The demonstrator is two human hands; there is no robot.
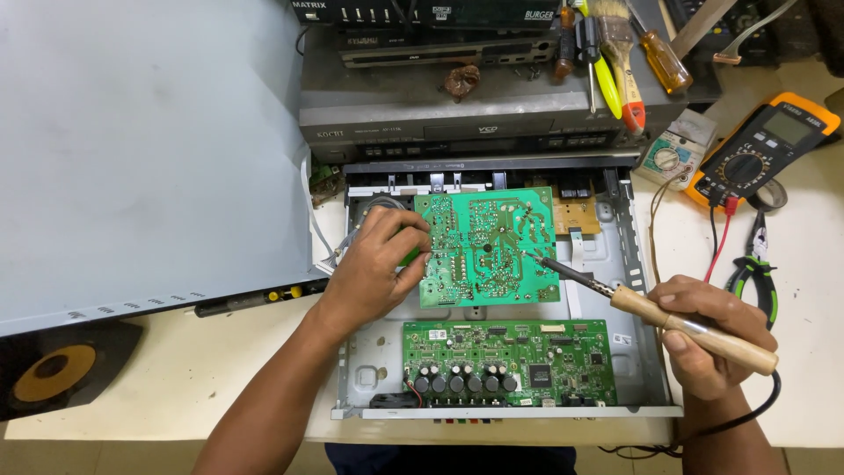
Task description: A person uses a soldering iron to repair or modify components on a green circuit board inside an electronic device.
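The board (486,246) lay solder side up over the open chassis (635,264), tilted and pinched at its left edge by the left hand (376,264). The right hand (703,339) gripped a soldering iron (668,321), its tip touching the board's right side. Soldering looked underway, with the board not yet refitted above the main board (505,356).

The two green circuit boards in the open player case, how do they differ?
The upper board shows its solder side, bare traces and joints; the lower board shows its component side, with black capacitors and chips. The upper board is held tilted by the left hand, with the soldering iron in the right hand touching it; the lower board lies flat in the metal case, untouched. Both are green and rectangular.
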